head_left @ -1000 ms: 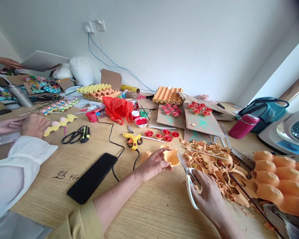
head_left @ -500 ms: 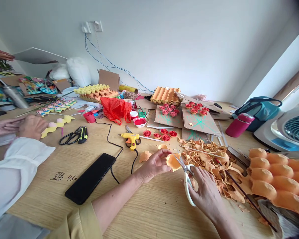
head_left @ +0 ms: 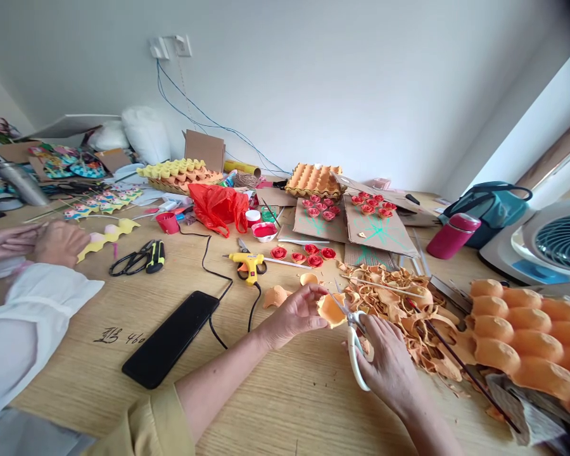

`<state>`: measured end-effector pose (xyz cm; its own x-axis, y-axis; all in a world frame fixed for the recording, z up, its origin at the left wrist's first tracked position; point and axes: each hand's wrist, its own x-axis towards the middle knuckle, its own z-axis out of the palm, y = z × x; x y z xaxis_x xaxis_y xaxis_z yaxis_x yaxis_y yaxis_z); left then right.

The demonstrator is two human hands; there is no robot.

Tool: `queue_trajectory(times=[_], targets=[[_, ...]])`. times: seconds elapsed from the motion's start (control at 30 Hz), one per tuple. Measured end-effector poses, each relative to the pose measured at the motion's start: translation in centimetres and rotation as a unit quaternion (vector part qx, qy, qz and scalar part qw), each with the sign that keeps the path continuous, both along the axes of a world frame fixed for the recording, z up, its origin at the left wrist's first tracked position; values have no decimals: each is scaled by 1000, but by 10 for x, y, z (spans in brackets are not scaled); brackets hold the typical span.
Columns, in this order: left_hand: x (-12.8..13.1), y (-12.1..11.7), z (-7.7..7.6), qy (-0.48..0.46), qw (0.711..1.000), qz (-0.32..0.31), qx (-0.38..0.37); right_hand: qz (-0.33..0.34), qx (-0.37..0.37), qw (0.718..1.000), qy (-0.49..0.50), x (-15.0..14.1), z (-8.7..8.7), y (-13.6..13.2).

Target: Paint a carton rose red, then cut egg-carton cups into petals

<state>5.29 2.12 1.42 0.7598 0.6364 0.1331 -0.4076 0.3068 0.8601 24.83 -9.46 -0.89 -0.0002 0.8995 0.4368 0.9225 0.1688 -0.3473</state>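
Observation:
Between the thumb and fingers of my left hand (head_left: 297,316) is an orange egg carton cup (head_left: 331,309) with an uneven rim, its hollow side facing me. My right hand (head_left: 384,358) grips white-handled scissors (head_left: 356,345), fingers in the loops. Their blades are parted at the cup's right edge. To the right of the scissors lies a heap of orange carton scraps (head_left: 384,288). Two more loose cut pieces, including an orange carton cup (head_left: 276,296), rest on the table behind my left hand.
A yellow glue gun (head_left: 247,266) and a black phone (head_left: 171,339) lie left of my hands. Red paper-pulp flowers (head_left: 314,260) and red paint (head_left: 265,231) are farther back. An orange egg tray (head_left: 513,323) stands at right. A co-worker's hands (head_left: 59,242) work at far left.
The scissors have shifted slightly at the cup's edge, their blades looking wider apart. At far left, another person's hand has left view and the grey-white board there has dropped lower.

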Motion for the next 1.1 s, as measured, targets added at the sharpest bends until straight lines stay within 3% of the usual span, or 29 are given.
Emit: queue_trajectory(times=[0.5, 1.1], targets=[[-2, 4, 0, -1, 1000, -17, -11, 47, 58, 997, -20, 2, 4, 0], [-2, 4, -3, -9, 1000, -3, 15, 27, 18, 999, -21, -1, 6, -1]])
